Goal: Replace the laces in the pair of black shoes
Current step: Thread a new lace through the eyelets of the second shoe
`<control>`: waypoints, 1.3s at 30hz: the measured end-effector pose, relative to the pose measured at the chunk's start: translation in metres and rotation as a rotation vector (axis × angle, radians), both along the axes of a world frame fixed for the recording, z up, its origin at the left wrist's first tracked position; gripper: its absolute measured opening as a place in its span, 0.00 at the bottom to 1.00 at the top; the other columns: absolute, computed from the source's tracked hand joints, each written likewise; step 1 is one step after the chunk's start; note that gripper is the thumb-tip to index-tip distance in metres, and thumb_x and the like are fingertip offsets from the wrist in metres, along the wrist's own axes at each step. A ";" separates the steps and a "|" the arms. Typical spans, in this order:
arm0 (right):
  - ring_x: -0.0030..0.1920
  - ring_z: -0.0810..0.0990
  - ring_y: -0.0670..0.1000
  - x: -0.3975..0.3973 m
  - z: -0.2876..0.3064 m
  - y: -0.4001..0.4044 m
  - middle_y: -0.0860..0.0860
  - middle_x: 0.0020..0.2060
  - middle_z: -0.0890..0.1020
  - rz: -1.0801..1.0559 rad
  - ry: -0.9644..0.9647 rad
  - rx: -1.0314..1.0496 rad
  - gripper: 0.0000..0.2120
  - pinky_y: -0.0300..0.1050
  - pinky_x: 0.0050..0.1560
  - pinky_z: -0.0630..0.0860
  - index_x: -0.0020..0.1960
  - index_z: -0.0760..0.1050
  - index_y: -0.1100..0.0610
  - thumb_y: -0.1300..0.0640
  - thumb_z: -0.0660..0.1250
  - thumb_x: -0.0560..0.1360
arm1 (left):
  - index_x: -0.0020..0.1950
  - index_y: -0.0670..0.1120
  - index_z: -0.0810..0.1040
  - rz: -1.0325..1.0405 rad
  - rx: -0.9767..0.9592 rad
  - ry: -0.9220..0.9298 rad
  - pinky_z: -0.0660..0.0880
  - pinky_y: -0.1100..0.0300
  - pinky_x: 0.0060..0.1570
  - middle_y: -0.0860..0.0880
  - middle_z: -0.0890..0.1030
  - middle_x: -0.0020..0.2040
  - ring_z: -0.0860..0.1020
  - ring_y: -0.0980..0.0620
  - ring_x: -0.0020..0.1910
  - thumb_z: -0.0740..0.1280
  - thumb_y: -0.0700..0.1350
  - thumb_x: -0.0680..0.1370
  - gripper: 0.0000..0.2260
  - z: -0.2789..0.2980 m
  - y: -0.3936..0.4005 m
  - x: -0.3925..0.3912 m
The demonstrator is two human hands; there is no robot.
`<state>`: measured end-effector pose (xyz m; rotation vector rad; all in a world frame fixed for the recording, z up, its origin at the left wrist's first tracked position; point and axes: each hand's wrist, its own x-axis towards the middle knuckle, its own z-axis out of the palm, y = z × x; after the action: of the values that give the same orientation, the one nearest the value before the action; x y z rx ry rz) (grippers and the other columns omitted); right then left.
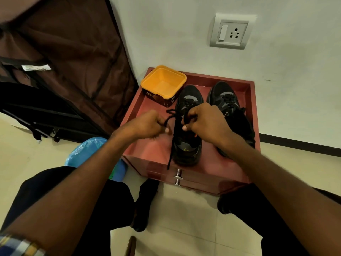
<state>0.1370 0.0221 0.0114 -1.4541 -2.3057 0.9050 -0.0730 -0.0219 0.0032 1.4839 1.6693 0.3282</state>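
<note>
Two black shoes stand side by side on a red cabinet top (147, 145). The left shoe (187, 148) has a loose black lace (170, 156); one end hangs down past the cabinet's front edge. My left hand (147, 124) pinches one strand of that lace to the left of the shoe. My right hand (204, 119) grips another strand above the shoe's tongue. The right shoe (227, 100) is laced and partly hidden behind my right forearm.
An open yellow plastic box (163, 82) sits at the cabinet's back left corner. A brown fabric wardrobe (73, 61) stands to the left. A blue bag (86, 150) lies on the floor by my knee. A drawer knob (178, 175) juts from the cabinet front.
</note>
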 end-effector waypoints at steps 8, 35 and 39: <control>0.44 0.85 0.54 0.004 -0.006 -0.002 0.51 0.44 0.87 0.187 -0.239 0.081 0.11 0.54 0.45 0.85 0.53 0.87 0.50 0.62 0.73 0.74 | 0.71 0.47 0.72 -0.092 0.258 0.249 0.74 0.65 0.48 0.50 0.74 0.64 0.76 0.54 0.57 0.76 0.41 0.76 0.26 0.009 0.006 0.025; 0.56 0.76 0.49 0.027 0.015 0.013 0.51 0.51 0.80 0.346 -0.251 0.082 0.22 0.47 0.54 0.78 0.61 0.84 0.55 0.72 0.65 0.73 | 0.49 0.48 0.88 -0.134 0.344 0.087 0.82 0.53 0.43 0.52 0.85 0.40 0.83 0.53 0.40 0.75 0.46 0.78 0.03 -0.010 0.004 0.053; 0.60 0.80 0.51 0.028 0.014 0.012 0.51 0.59 0.81 0.296 -0.226 0.042 0.21 0.43 0.59 0.77 0.66 0.82 0.54 0.69 0.64 0.78 | 0.54 0.48 0.87 -0.214 0.244 0.091 0.82 0.56 0.48 0.54 0.85 0.45 0.83 0.58 0.45 0.71 0.43 0.80 0.06 0.000 0.005 0.040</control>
<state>0.1651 0.0345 0.0257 -1.2762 -2.7429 0.7935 -0.0326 -0.0170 0.0028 1.8666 1.5638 0.3606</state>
